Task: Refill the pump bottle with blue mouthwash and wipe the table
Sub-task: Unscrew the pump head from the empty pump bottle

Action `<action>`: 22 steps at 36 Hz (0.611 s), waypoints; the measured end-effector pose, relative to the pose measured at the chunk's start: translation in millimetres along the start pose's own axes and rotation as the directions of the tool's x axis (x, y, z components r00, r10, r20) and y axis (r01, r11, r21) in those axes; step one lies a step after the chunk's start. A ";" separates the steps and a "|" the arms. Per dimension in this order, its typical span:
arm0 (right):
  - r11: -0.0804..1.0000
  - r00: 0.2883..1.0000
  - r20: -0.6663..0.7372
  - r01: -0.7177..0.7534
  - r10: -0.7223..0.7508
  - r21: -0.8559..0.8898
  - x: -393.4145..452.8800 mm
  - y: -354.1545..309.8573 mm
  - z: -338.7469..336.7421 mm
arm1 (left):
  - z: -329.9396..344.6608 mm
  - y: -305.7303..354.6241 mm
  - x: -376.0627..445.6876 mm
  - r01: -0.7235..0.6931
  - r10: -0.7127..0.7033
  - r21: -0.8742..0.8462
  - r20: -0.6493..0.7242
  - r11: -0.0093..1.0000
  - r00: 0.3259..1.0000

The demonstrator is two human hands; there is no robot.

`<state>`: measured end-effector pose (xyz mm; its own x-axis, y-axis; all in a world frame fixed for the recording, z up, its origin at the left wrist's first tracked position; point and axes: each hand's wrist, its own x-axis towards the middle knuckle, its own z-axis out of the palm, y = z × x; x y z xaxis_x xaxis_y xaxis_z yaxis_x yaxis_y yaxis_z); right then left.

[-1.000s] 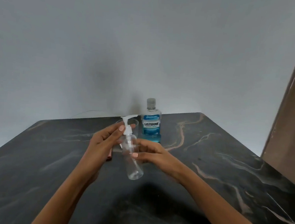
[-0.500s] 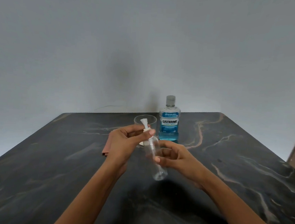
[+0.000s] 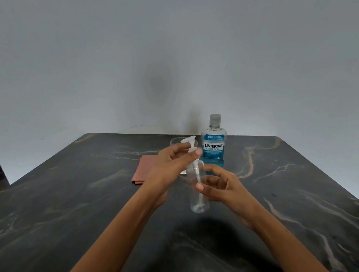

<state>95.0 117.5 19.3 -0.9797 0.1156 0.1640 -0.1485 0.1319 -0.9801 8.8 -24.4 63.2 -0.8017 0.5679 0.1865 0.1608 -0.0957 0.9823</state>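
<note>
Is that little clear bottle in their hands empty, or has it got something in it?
Empty, it seems: the pump bottle looks clear through, with no blue liquid inside, unlike the mouthwash bottle.

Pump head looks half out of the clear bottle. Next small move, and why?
Probably lift the white pump head straight out with the left hand, since its dip tube is still inside the empty clear plastic pump bottle held by the right hand. The capped blue mouthwash bottle cannot be poured until then.

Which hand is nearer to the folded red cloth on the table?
The left hand: it pinches the pump head just right of the red cloth, overlapping its edge in view. The right hand holds the clear bottle further right.
</note>
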 end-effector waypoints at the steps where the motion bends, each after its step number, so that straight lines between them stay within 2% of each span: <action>1: 1.000 1.000 -0.002 -0.002 0.002 0.006 -0.2 0.1 -0.4 | -0.4 0.8 -0.7 -0.003 0.003 -0.011 0.038 1.000 0.999; 4: 1.000 1.000 -0.006 0.000 0.001 0.008 -0.6 -0.3 -1.6 | -2.5 0.8 -2.1 -0.054 0.056 -0.020 0.068 0.998 0.996; 7: 1.000 1.000 -0.016 0.009 -0.008 0.004 0.1 0.5 -1.4 | -2.4 -0.7 -2.0 -0.110 0.109 -0.047 -0.020 0.993 0.994; 11: 0.999 0.999 -0.033 0.015 -0.016 -0.034 2.1 2.7 1.0 | 1.4 -4.6 2.6 -0.104 0.098 -0.046 -0.122 0.994 0.988; 17: 1.000 0.998 -0.062 0.014 -0.014 -0.005 2.5 2.5 -1.0 | 0.8 -2.4 5.1 -0.042 0.041 0.023 0.032 0.999 0.999; 22: 1.000 0.997 -0.074 0.008 -0.009 -0.010 2.5 3.1 -1.5 | 0.8 -2.2 3.0 -0.108 0.108 0.014 -0.015 0.994 0.994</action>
<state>92.3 119.7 16.9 -0.9657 0.1867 0.1807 -0.1555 0.1423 -0.9775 6.5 -21.8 61.6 -0.7882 0.5418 0.2919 0.2544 -0.1450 0.9562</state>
